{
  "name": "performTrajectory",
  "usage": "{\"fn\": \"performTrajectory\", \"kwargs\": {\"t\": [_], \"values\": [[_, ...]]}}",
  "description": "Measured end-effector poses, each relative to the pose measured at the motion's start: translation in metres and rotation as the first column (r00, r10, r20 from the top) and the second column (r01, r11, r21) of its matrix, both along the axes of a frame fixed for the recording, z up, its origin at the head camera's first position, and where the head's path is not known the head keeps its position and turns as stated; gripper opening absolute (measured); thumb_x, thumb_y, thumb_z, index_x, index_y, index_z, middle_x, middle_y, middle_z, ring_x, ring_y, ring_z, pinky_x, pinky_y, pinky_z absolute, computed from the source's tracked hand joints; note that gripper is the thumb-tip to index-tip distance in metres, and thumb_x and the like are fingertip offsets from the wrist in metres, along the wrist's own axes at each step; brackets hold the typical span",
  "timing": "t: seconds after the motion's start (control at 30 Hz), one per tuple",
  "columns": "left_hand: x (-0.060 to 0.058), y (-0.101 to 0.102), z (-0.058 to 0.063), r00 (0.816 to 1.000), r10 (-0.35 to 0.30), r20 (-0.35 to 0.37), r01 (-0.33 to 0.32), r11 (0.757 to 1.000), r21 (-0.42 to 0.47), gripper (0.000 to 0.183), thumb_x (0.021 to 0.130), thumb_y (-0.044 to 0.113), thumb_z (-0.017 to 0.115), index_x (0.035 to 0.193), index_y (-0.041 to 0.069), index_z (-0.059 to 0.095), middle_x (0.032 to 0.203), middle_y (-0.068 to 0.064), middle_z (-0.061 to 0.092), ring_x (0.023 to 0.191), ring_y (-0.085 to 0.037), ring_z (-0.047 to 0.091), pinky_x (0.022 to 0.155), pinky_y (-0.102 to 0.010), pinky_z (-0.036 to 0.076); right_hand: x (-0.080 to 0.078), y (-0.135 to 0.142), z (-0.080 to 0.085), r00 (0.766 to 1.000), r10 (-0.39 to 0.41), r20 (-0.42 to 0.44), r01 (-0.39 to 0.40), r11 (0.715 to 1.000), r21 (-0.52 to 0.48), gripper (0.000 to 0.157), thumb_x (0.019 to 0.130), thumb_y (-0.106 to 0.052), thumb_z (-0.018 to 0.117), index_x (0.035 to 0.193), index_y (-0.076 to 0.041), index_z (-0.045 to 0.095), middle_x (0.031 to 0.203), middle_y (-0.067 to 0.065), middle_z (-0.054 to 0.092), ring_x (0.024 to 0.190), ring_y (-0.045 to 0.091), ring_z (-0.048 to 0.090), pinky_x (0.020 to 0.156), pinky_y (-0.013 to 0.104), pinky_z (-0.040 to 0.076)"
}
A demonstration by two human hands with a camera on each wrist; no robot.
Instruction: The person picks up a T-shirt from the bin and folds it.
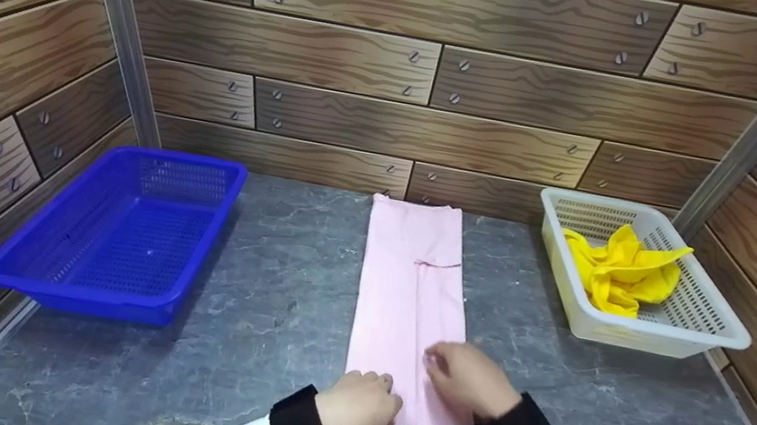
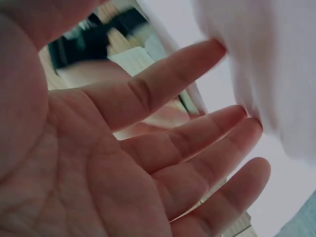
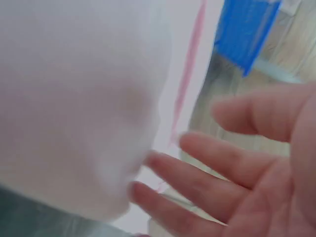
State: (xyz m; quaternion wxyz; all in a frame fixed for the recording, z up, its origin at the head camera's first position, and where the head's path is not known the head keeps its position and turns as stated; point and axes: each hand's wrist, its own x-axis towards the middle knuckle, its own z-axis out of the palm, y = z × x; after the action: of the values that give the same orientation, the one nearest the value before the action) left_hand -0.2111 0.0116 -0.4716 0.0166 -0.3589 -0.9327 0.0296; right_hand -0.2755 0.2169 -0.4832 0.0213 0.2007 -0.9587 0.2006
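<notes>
A pink cloth [image 1: 388, 298], folded into a long strip, lies flat from the back wall towards the near edge, with a lengthwise seam or fold line and a short crosswise edge near its far end. My left hand [image 1: 358, 411] rests on the near left part of the cloth; in the left wrist view its fingers [image 2: 187, 143] are fairly straight, tips touching the fabric. Over the cloth's right side is my right hand [image 1: 473, 380], and the right wrist view shows its fingers [image 3: 197, 182] loosely extended, tips at the fabric. Neither hand visibly pinches it.
On the left stands a blue plastic basket [image 1: 206, 246] with nothing seen inside. A white basket [image 1: 664, 330] at the back right holds a crumpled yellow cloth [image 1: 620, 270]. Wood-patterned panels [image 1: 438, 74] wall in the grey marbled tabletop [image 1: 278, 318] at the back and sides.
</notes>
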Motion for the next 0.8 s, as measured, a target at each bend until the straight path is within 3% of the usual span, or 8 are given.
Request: {"fn": "performTrajectory", "kwargs": {"t": [0.1, 0.2, 0.33, 0.53, 0.67, 0.8], "values": [[0.003, 0.001, -0.004, 1.0, 0.0, -0.017, 0.0, 1.0, -0.025, 0.059, 0.065, 0.065, 0.087, 0.099, 0.02, 0.07, 0.1, -0.001, 0.065, 0.084, -0.015, 0.057, 0.066, -0.03, 0.045, 0.023, 0.0, 0.006, 0.998, 0.056, -0.013, -0.055, 0.996, 0.073, 0.015, 0.093, -0.017, 0.067, 0.1, -0.006, 0.075, 0.093, 0.011, 0.077, 0.086, 0.032, 0.073, 0.082, 0.05, 0.058], [0.007, 0.003, -0.008, 0.999, -0.005, -0.046, 0.003, 0.999, -0.047, 0.062, 0.063, 0.064, 0.088, 0.101, 0.02, 0.067, 0.103, -0.002, 0.064, 0.085, -0.016, 0.056, 0.066, -0.03, 0.044, 0.035, 0.001, 0.011, 0.993, 0.117, 0.0, -0.116, 0.986, 0.116, 0.014, 0.093, -0.019, 0.066, 0.094, -0.009, 0.076, 0.086, 0.007, 0.076, 0.077, 0.028, 0.071, 0.073, 0.046, 0.058], [0.011, 0.008, -0.012, 0.995, -0.005, -0.104, -0.001, 0.998, -0.06, 0.049, 0.067, 0.055, 0.087, 0.097, 0.021, 0.068, 0.097, 0.0, 0.063, 0.081, -0.016, 0.056, 0.064, -0.031, 0.042, 0.04, 0.002, 0.014, 0.988, 0.153, 0.013, -0.153, 0.982, 0.114, 0.014, 0.094, -0.019, 0.067, 0.093, -0.01, 0.078, 0.084, 0.004, 0.076, 0.073, 0.022, 0.069, 0.068, 0.041, 0.056], [0.016, 0.016, -0.02, 0.981, 0.013, -0.194, -0.026, 0.998, -0.066, 0.02, 0.082, 0.036, 0.077, 0.096, 0.022, 0.074, 0.094, -0.001, 0.067, 0.074, -0.018, 0.058, 0.063, -0.032, 0.042, 0.039, 0.004, 0.013, 0.98, 0.198, 0.005, -0.198, 0.975, 0.1, 0.017, 0.096, -0.02, 0.066, 0.1, -0.007, 0.076, 0.082, 0.004, 0.074, 0.069, 0.017, 0.065, 0.065, 0.037, 0.054], [0.013, 0.014, -0.022, 0.981, 0.046, -0.187, -0.044, 0.999, 0.014, 0.023, 0.084, 0.038, 0.074, 0.096, 0.019, 0.07, 0.087, 0.0, 0.069, 0.071, -0.018, 0.062, 0.063, -0.033, 0.044, 0.042, 0.009, 0.019, 0.964, 0.262, 0.051, -0.266, 0.961, 0.082, 0.031, 0.096, -0.026, 0.067, 0.117, -0.003, 0.071, 0.102, 0.011, 0.077, 0.088, 0.024, 0.072, 0.08, 0.042, 0.059], [0.003, 0.008, -0.018, 0.989, 0.075, -0.129, -0.055, 0.986, 0.156, 0.022, 0.087, 0.036, 0.068, 0.096, 0.015, 0.063, 0.073, 0.0, 0.069, 0.067, -0.019, 0.067, 0.06, -0.035, 0.049, 0.049, 0.011, 0.024, 0.945, 0.308, 0.113, -0.314, 0.949, 0.033, 0.065, 0.092, -0.045, 0.073, 0.139, -0.002, 0.059, 0.133, 0.018, 0.068, 0.12, 0.034, 0.067, 0.102, 0.05, 0.053]]}}
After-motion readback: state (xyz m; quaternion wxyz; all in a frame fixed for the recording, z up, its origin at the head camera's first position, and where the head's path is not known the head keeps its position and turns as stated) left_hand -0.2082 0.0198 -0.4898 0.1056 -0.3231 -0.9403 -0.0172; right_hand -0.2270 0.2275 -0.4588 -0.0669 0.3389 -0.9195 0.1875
